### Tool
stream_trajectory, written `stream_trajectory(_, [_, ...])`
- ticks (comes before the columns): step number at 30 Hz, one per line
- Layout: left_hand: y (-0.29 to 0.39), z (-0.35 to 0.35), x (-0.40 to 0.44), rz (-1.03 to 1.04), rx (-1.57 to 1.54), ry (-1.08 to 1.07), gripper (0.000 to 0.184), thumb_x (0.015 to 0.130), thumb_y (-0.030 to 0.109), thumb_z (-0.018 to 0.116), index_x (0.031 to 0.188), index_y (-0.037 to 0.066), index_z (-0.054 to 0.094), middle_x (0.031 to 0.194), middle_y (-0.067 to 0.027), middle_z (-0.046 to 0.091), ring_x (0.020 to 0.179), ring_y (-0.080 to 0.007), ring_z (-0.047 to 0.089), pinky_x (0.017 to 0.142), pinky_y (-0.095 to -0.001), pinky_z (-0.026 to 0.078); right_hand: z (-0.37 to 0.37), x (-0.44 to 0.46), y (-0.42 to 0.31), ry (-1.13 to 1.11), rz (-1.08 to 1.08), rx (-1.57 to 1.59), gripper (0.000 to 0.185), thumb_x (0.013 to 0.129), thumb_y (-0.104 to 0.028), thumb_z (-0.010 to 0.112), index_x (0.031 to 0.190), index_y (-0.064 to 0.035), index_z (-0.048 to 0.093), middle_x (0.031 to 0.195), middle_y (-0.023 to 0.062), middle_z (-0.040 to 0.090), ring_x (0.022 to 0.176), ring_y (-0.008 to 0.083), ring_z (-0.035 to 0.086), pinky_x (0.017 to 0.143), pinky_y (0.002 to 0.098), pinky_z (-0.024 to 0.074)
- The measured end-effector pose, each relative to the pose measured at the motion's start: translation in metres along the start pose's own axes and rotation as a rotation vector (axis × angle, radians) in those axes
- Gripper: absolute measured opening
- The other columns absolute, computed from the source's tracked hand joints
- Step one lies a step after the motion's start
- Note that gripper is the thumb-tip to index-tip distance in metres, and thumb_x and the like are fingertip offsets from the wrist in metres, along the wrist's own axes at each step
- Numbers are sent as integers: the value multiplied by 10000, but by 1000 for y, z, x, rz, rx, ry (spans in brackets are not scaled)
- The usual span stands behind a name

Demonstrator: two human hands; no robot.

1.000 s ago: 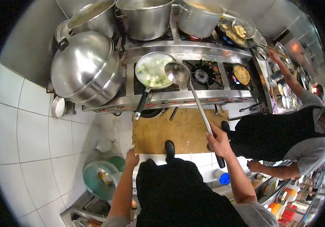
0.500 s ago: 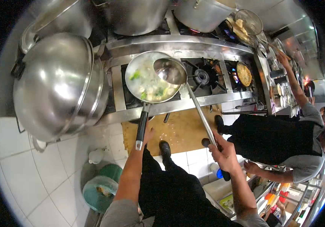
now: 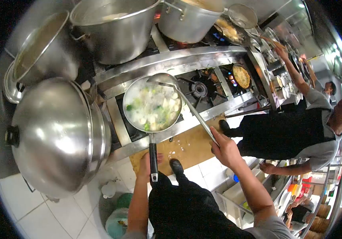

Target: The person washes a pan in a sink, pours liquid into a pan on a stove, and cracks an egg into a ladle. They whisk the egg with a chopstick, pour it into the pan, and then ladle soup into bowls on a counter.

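Observation:
My right hand (image 3: 227, 150) is closed around the long metal handle of a ladle (image 3: 195, 112). The ladle's bowl lies over the far rim of a frying pan (image 3: 124, 104), partly hidden by steam. Inside the pan are white chunks and green vegetable pieces (image 3: 161, 113). The pan sits on the front left burner, its black handle (image 3: 153, 161) pointing toward me. Below that handle is my left hand (image 3: 145, 164), fingers stretched out past it and not wrapped around it; the handle hides part of the hand.
A large domed steel lid (image 3: 55, 135) stands at the left. Big stockpots (image 3: 115, 36) line the back. A round golden flat food (image 3: 241, 77) cooks in a pan at the right. A co-worker in a black apron (image 3: 286, 135) stands at my right, arm reaching toward the rear pan.
The ladle's bowl has moved from inside the pan to its far rim and turned over. My left hand has drawn back toward me. The view has shifted, showing more of the stockpots.

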State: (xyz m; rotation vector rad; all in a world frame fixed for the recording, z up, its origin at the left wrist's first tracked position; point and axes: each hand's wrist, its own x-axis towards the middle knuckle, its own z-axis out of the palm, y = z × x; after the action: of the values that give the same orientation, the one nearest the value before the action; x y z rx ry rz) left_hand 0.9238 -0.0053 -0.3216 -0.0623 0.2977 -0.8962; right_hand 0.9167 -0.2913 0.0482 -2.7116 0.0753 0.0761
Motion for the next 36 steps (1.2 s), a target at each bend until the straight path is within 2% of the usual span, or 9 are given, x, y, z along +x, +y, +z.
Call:
stream_trajectory(2, [-8,198,-27,170,293,589,353,977,390,533,993,43,597,739,-50,590,562,-168,587,543,-304,526,9,8,6,5,-1,-48,562,866,-94,640,1395,-33,461,851,233,624,734,389,631,643,453,513])
stream_trajectory(5, [7,214,-32,-37,658,422,279,969,328,565,942,51,578,764,-72,587,577,-183,596,565,-325,528,24,17,13,5,19,-106,570,887,-147,625,1419,-73,434,895,228,628,757,396,635,656,472,523])
stream_trajectory(9, [0,204,-17,-130,881,542,234,934,246,636,812,93,508,599,8,491,444,-124,493,435,-318,439,64,12,34,-3,-19,-58,547,908,-122,578,1429,-69,422,850,241,634,690,424,624,626,474,520])
stream_trajectory(12, [-2,212,-19,-105,954,593,278,919,217,658,752,109,464,544,34,444,406,-106,447,402,-306,406,83,-7,19,45,-19,170,520,929,-138,562,1425,-53,429,766,192,631,604,338,629,568,420,513])
stream_trajectory(14, [0,206,-22,-97,998,585,286,914,210,664,739,110,461,543,32,445,409,-108,451,403,-301,405,82,-13,-4,-216,524,751,476,957,-147,551,1411,-45,454,694,97,587,542,190,573,497,338,469])
stream_trajectory(21, [9,220,-17,-63,993,550,296,908,211,672,718,103,472,508,19,430,385,-97,425,378,-292,397,61,-9,-28,-308,818,1416,373,987,-144,521,1345,-44,492,740,18,524,530,97,467,448,259,395])
stream_trajectory(28, [17,215,-20,-88,1066,577,253,914,184,641,740,96,480,505,32,409,378,-88,406,367,-286,386,47,-15,-23,-343,728,1381,385,979,-176,544,1345,-66,491,746,5,514,534,81,463,444,235,379])
stream_trajectory(33, [24,216,-25,-108,1116,542,227,921,154,617,761,94,468,507,27,407,374,-86,403,364,-284,387,37,-19,-17,-309,657,1012,483,969,-183,564,1431,-107,446,709,-25,502,535,55,461,448,221,388])
stream_trajectory(36, [26,217,-28,-106,1137,501,241,917,149,621,752,97,453,507,21,412,375,-83,404,362,-286,387,20,-24,-23,-221,545,761,506,939,-172,598,1419,-94,461,719,80,574,563,140,524,524,318,460])
